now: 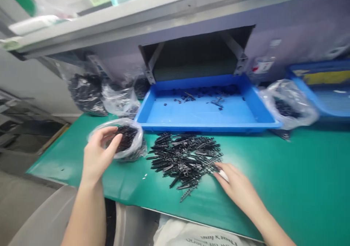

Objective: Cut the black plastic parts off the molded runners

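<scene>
My left hand [98,152] curls round the rim of a clear plastic bag [135,147] that holds small black plastic parts, thumb and fingers gripping its near edge. A loose pile of black strip-shaped parts [183,156] lies on the green table mat [287,173] to the right of that bag. My right hand [235,186] rests on the mat at the pile's right edge. Its fingertips touch the parts, the fingers lie close together, and I cannot see whether they hold one.
A blue tray [203,111] with a few black parts sits behind the pile, under a dark chute opening [195,58]. More bags of black parts stand at the back left [87,93] and right [288,105]. A second blue bin [322,87] is far right. A white bag [191,235] hangs below the table's front edge.
</scene>
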Tool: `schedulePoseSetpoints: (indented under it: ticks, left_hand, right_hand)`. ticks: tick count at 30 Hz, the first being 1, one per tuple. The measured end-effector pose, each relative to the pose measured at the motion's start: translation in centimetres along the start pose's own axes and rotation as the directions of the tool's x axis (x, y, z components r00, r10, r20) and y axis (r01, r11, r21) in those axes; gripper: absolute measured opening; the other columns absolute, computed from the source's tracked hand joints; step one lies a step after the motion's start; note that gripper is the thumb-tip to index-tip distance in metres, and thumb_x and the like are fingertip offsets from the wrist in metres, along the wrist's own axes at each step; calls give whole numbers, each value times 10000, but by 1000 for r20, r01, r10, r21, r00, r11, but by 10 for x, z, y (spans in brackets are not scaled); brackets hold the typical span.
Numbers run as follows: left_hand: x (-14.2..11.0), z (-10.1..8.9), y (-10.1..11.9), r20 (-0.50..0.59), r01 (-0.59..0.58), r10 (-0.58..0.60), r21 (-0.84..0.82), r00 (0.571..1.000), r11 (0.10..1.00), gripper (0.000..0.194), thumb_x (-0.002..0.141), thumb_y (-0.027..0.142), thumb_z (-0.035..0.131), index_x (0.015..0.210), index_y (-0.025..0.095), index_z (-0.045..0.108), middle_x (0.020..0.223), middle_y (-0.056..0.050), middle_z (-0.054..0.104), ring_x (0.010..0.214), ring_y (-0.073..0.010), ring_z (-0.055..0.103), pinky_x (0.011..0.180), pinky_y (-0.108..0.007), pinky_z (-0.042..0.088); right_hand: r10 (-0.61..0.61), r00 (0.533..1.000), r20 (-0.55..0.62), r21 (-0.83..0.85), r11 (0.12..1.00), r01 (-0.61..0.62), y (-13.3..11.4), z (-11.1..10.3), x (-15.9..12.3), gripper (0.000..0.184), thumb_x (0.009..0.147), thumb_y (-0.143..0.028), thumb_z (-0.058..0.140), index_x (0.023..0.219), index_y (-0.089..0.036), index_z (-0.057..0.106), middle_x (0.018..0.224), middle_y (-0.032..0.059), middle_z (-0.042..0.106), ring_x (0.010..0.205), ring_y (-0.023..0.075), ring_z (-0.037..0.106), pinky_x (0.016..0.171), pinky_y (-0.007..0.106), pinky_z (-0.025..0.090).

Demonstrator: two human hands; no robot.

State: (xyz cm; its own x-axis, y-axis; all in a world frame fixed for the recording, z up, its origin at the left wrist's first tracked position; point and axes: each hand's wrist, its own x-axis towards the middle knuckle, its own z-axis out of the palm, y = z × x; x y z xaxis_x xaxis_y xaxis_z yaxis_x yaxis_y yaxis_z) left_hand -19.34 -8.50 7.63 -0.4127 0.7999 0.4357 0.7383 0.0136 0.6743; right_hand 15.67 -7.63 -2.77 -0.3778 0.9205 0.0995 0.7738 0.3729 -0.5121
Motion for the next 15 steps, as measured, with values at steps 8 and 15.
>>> schedulePoseSetpoints:
  ticks: [8, 15]
  left_hand:
    - [-77, 80, 43, 392, -447, 451, -106, 802, 888, 141, 857, 284, 482, 898, 173, 557, 891, -46, 582, 846, -177, 544, 756, -284, 454]
    - [-119, 128, 43, 524, -727, 642, -63, 559, 684, 185, 837, 148, 465, 1007, 135, 536, 1046, -138, 517, 1035, -297, 456, 800, -444, 439]
  right_hand:
    - [194, 971, 141, 76, 976, -206, -18, 1, 1, 131, 806, -250, 576, 910, -172, 565, 910, 66, 614, 793, 253, 605, 686, 358, 480]
    - [210, 976, 49, 142, 966, -215, -14, -7, 5, 91, 849, -220, 483, 842, -182, 566, 844, 57, 624, 781, 220, 592, 694, 301, 450]
